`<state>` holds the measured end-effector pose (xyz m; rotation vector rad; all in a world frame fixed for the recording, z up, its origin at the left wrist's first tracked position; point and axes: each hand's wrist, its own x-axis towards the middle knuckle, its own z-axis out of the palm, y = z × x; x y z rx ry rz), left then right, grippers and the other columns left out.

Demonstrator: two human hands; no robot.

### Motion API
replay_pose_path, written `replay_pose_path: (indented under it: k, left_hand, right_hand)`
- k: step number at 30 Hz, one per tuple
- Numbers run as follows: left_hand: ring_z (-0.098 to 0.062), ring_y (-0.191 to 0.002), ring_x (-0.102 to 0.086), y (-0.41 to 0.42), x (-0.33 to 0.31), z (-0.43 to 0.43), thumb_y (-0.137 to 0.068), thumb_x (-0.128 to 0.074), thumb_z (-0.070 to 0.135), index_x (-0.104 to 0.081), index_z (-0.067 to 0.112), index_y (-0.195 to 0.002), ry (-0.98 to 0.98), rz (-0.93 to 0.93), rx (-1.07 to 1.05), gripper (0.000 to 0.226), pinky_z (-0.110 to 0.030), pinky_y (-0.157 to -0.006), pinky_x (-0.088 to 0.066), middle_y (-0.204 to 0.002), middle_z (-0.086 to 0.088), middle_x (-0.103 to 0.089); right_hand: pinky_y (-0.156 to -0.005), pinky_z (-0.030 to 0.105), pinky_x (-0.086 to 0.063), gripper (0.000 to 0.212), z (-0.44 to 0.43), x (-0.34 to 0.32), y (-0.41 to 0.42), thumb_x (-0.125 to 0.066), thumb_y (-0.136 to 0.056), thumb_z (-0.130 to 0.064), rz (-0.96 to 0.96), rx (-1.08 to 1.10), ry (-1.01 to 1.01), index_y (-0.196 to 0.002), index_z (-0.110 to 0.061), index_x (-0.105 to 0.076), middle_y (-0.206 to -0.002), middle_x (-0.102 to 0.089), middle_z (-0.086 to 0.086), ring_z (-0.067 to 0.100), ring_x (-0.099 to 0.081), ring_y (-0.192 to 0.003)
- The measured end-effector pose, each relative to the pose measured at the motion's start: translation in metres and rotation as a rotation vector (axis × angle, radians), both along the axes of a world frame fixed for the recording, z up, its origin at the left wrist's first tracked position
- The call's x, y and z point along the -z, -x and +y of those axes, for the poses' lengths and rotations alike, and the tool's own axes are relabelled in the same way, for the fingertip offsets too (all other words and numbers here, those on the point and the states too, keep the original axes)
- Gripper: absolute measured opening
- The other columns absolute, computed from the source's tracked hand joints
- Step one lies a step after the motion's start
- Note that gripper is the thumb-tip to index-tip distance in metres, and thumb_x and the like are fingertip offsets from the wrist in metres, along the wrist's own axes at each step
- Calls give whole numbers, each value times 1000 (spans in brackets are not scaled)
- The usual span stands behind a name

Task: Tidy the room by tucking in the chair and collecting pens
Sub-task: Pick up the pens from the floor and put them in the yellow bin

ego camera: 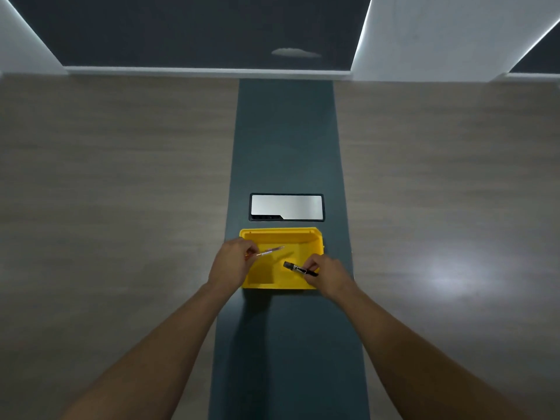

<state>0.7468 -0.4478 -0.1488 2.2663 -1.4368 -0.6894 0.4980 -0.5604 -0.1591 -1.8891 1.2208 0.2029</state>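
A yellow plastic bin (280, 234) stands on the dark centre strip of the table. My left hand (231, 260) is over the bin's left side, holding a thin clear pen (270, 251) that points right above the bin's inside. At the bin's right side my right hand (327, 275) grips a black marker (295, 268), its free end pointing left over the bin. No other pen lies in the bin. No chair is in view.
A silver cable hatch (286, 206) is set into the dark strip (285, 147) just beyond the bin. Grey wood-grain tabletop (121, 192) spreads to both sides. A dark wall with white panels stands past the table's far edge.
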Motion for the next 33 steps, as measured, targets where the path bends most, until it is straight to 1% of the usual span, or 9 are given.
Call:
replay_pose_path:
  k: [3, 6, 9, 13, 15, 17, 19, 21, 33]
  left_hand:
    - [-21, -102, -63, 8, 1, -8, -100, -69, 29, -78, 22, -107, -14, -94, 109, 13, -35, -86, -54, -110, 0, -73]
    - [-21, -105, -67, 15, 3, -14, -102, -66, 31, -78, 24, -112, -21, -149, 168, 17, -37, -100, -52, -115, 2, -74]
    - [-18, -116, -65, 21, 5, -17, -104, -61, 36, -75, 29, -114, -63, -170, 170, 18, -44, -122, -33, -120, 6, -73]
    - [-16, -127, -61, 28, 4, -18, -103, -63, 40, -72, 32, -123, -102, -162, 176, 24, -50, -130, -18, -128, 8, -71]
    - [-18, -129, -60, 28, 2, -18, -102, -64, 41, -71, 31, -126, -109, -148, 194, 27, -52, -130, -19, -131, 7, -70]
    - [-21, -124, -62, 28, -3, -16, -101, -66, 39, -72, 27, -125, -84, -116, 208, 28, -49, -126, -31, -129, 4, -71]
    - [-22, -122, -63, 28, -8, -12, -101, -68, 36, -72, 24, -126, -61, -80, 210, 28, -43, -116, -44, -130, 3, -70]
    - [-22, -124, -61, 30, -14, -5, -101, -67, 36, -70, 25, -129, -51, -44, 201, 29, -39, -105, -50, -134, 3, -68]
    - [-20, -116, -65, 60, -60, 82, -99, -70, 43, -70, 24, -129, 75, 31, 251, 36, -37, -97, -56, -132, 3, -69]
  right_hand:
    - [-81, 37, -62, 16, 0, 3, -4, -76, -95, -23, 20, -21, 21, -111, -23, -73, -110, -72, 0, 19, -68, -94]
    - [-85, 39, -62, 19, -1, 3, -9, -77, -95, -26, 35, -55, 40, -113, -25, -74, -114, -72, 1, 21, -68, -97]
    - [-87, 40, -62, 20, 0, 2, -12, -77, -94, -29, 39, -74, 59, -114, -29, -74, -117, -72, 1, 22, -69, -100]
    - [-91, 40, -60, 26, 2, 0, -13, -79, -92, -29, 22, -71, 72, -117, -27, -75, -121, -72, 2, 25, -70, -107]
    - [-94, 39, -59, 30, 2, -1, -11, -80, -92, -30, 22, -72, 78, -121, -25, -74, -124, -72, 3, 24, -70, -112]
    - [-95, 39, -59, 30, 2, -3, -9, -78, -94, -31, 24, -71, 87, -123, -25, -73, -125, -72, 2, 23, -69, -113]
    - [-94, 38, -59, 30, 3, -7, -8, -77, -95, -32, 19, -58, 92, -123, -25, -72, -124, -72, 2, 22, -69, -112]
    - [-93, 38, -60, 30, 7, -12, -5, -76, -95, -34, 5, -40, 108, -123, -24, -72, -124, -72, 2, 22, -68, -110]
    - [-97, 39, -53, 34, 85, -55, 36, -76, -92, -35, -43, 60, 274, -123, -21, -72, -123, -70, 7, 27, -63, -115]
